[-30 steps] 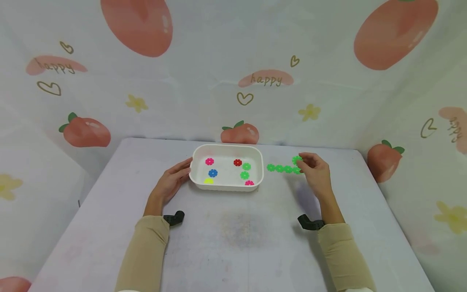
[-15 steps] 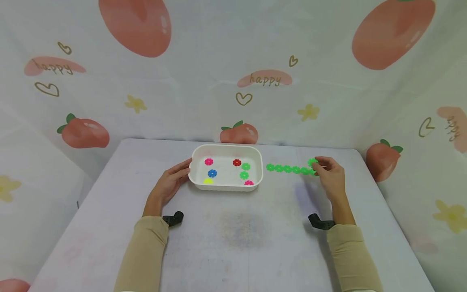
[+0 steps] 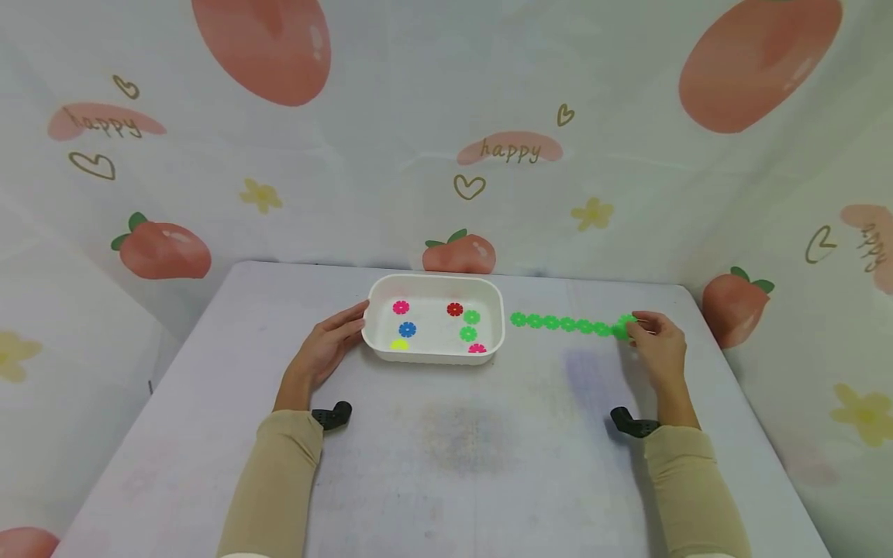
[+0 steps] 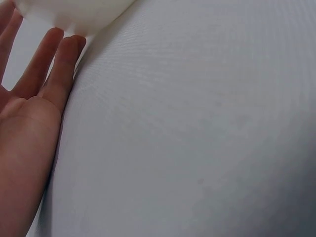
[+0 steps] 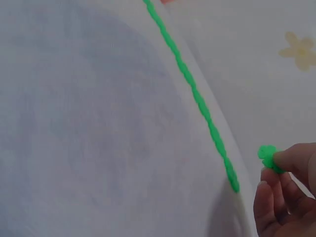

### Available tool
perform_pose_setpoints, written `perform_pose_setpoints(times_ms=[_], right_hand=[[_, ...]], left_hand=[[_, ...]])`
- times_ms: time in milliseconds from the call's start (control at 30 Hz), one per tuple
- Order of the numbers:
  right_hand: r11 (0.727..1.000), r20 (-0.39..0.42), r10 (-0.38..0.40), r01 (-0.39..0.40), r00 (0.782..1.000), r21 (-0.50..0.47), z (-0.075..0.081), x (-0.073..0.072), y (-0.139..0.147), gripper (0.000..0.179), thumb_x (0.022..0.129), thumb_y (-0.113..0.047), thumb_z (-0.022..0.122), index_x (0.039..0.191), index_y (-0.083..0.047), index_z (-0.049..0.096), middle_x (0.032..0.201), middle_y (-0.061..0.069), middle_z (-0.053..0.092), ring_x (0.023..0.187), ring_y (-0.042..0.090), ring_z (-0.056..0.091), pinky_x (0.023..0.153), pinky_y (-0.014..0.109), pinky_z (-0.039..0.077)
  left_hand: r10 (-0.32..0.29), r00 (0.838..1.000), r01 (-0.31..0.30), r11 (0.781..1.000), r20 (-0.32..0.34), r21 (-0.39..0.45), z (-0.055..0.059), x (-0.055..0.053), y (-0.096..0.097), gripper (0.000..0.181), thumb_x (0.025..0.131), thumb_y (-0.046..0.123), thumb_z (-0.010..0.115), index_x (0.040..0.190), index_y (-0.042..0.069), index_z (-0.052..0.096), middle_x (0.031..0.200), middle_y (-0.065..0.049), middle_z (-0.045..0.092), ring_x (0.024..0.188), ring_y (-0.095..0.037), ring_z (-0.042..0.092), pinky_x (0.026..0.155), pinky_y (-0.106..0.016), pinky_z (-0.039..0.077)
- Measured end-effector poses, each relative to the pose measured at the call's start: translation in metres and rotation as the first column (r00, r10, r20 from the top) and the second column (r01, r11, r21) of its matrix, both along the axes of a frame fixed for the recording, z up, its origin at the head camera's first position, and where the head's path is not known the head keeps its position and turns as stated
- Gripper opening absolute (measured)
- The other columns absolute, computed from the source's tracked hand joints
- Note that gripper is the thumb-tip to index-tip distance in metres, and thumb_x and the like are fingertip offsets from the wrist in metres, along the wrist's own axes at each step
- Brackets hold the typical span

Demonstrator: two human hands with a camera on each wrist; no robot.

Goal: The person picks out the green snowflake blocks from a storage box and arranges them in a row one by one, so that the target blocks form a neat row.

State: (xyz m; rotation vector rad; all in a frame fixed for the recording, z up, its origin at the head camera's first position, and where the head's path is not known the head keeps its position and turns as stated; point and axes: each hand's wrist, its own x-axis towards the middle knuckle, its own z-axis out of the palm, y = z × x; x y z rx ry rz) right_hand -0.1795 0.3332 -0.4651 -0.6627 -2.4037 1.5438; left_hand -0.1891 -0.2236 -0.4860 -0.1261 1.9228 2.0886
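In the head view, my right hand [image 3: 659, 349] is at the right end of a row of green flower-shaped discs [image 3: 568, 325] lying on the table. Between thumb and fingers it pinches one green disc [image 5: 267, 154], raised off the row in the right wrist view. The row itself [image 5: 200, 103] shows there as a thin wavy line. At the left wall of a white plastic box [image 3: 432, 359] rests my left hand [image 3: 326, 349], its extended fingers [image 4: 61, 54] touching the box's outside. Inside lie loose discs: pink [image 3: 401, 308], blue [image 3: 408, 330], dark red [image 3: 455, 309], yellow [image 3: 399, 344] and green [image 3: 471, 317].
The white-covered table [image 3: 446, 496] ends at the back against a hanging cloth [image 3: 377, 155] printed with peaches and flowers. Each wrist carries a black camera mount, the left mount [image 3: 333, 416] and the right mount [image 3: 633, 423].
My right hand has moved right in steps along the row, which has grown longer by several green discs. The left hand and the box have stayed in place.
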Motion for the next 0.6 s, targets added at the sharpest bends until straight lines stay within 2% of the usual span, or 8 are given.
perform_pose_setpoints(times_ms=[133,267,467,600], right_hand=[[0.992,0.060,-0.006,-0.002,0.998,0.128,-0.001,-0.001,0.011,0.039,0.097,-0.025,0.061,0.132,-0.008,0.065,0.095,-0.012,0.060,0.067,-0.008,0.058,0.058,0.012,0.051],[0.969,0.109,-0.006,-0.021,0.994,0.246,-0.001,-0.003,0.018,0.039,0.097,-0.023,0.059,0.132,-0.007,0.066,0.102,-0.002,0.061,0.067,-0.006,0.052,0.057,0.011,0.047],[0.947,0.156,0.004,-0.054,0.988,0.318,0.000,-0.006,0.021,0.039,0.098,-0.021,0.057,0.131,-0.004,0.065,0.109,0.009,0.065,0.069,-0.002,0.052,0.058,0.013,0.044],[0.936,0.159,0.014,-0.069,0.987,0.346,0.000,-0.006,0.020,0.039,0.097,-0.019,0.057,0.130,-0.001,0.065,0.111,0.016,0.066,0.083,0.013,0.058,0.064,0.017,0.042]], left_hand=[[0.003,1.000,-0.003,1.000,0.002,-0.003,0.000,0.000,0.000,0.057,0.102,0.029,0.064,0.155,0.019,0.046,0.167,0.004,0.035,0.149,-0.012,0.040,0.121,-0.028,0.041],[0.004,1.000,-0.004,1.000,0.004,-0.005,-0.001,0.000,-0.001,0.056,0.102,0.029,0.063,0.155,0.020,0.046,0.167,0.004,0.035,0.149,-0.011,0.039,0.122,-0.028,0.040],[0.012,1.000,-0.012,1.000,-0.009,0.003,0.000,0.000,-0.001,0.055,0.102,0.027,0.063,0.154,0.019,0.046,0.166,0.004,0.037,0.145,-0.008,0.042,0.113,-0.019,0.046],[0.017,1.000,-0.017,1.000,-0.009,0.017,0.001,0.002,-0.001,0.056,0.102,0.026,0.064,0.154,0.017,0.046,0.166,0.003,0.037,0.144,-0.007,0.044,0.111,-0.017,0.046]])
